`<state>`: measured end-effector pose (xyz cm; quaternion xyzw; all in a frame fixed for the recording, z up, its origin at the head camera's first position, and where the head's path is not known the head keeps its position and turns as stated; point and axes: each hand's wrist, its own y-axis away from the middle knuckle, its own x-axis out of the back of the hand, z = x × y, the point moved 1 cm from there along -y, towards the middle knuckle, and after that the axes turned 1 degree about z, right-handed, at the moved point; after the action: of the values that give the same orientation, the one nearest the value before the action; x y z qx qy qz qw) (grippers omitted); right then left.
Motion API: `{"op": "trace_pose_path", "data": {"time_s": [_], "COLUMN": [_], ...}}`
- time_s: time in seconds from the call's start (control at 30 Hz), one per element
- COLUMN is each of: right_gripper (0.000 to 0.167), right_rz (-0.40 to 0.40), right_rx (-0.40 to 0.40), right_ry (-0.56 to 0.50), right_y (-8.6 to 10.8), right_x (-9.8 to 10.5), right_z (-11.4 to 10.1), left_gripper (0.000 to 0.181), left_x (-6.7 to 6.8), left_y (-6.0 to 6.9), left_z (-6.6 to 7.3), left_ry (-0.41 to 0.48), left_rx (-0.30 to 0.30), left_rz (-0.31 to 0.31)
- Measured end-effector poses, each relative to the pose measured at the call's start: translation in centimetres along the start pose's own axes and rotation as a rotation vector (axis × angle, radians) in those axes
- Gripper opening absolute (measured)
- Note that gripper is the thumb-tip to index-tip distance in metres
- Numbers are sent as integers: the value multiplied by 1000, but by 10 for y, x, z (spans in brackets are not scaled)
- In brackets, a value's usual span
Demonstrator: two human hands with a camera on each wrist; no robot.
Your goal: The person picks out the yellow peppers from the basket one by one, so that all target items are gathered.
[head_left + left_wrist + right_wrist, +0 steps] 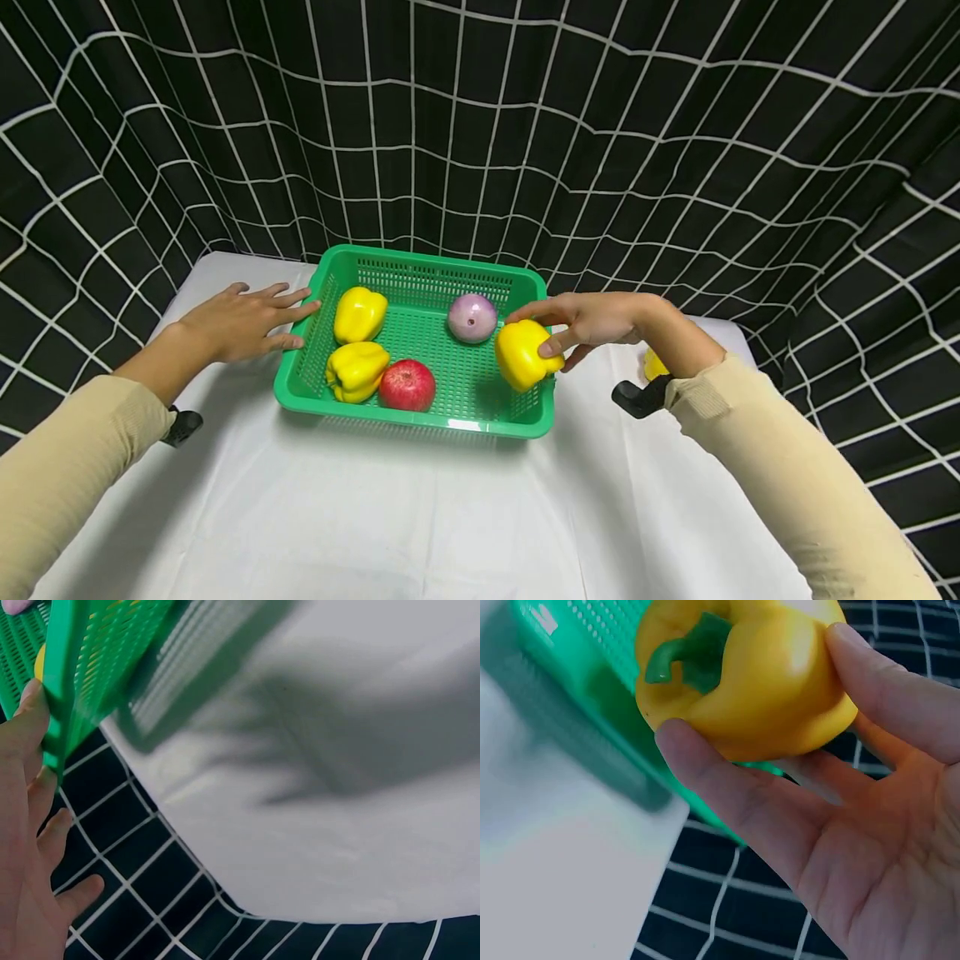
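Note:
My right hand [600, 323] grips a yellow bell pepper [522, 357] over the right end of a green plastic basket [420, 423]. In the right wrist view the held pepper [780, 682] shows its green stem, with thumb and fingers around its sides. My left hand [243, 322] rests on the basket's left rim with its fingers spread; the left wrist view shows its fingertips against the rim [64, 682]. Inside the basket, two yellow bell peppers [361, 315] lie at the left. A red pomegranate-like fruit [407, 385] sits beside the front one, and a purple onion [472, 318] lies toward the back.
Another yellow object [655, 365] lies on the white-covered table [420, 517], partly hidden behind my right wrist. A black cloth with a white grid [465, 125] hangs behind the table and along its sides. Black camera mounts [639, 398] stick out from both wrists.

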<state>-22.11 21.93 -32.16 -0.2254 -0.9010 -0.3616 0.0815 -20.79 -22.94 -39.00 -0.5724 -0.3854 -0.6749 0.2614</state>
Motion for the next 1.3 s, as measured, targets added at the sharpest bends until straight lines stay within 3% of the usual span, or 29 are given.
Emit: {"op": "trace_pose_path", "data": {"time_s": [0.2,0.43,0.8,1.0,1.3], "right_gripper": [64,71,71,73,73], "right_rz": [160,373,573,625,653], "right_rx": [22,16,-44,-84,-93], "right_ry": [-50,-163,-335,-393,-493], "right_y": [28,47,46,39,25], "right_x": [22,36,23,14,-1], "right_z": [22,56,121,150,172], "left_gripper": [66,66,66,66,66], "left_x": [0,-1,-4,-3,-2], "left_y": [0,1,2,1,1], "left_z": [0,0,1,0,2], "left_ry": [6,8,11,10,10], "left_rx": [9,11,9,9,14], "left_rz": [-12,-6,-9,-5,-4]}}
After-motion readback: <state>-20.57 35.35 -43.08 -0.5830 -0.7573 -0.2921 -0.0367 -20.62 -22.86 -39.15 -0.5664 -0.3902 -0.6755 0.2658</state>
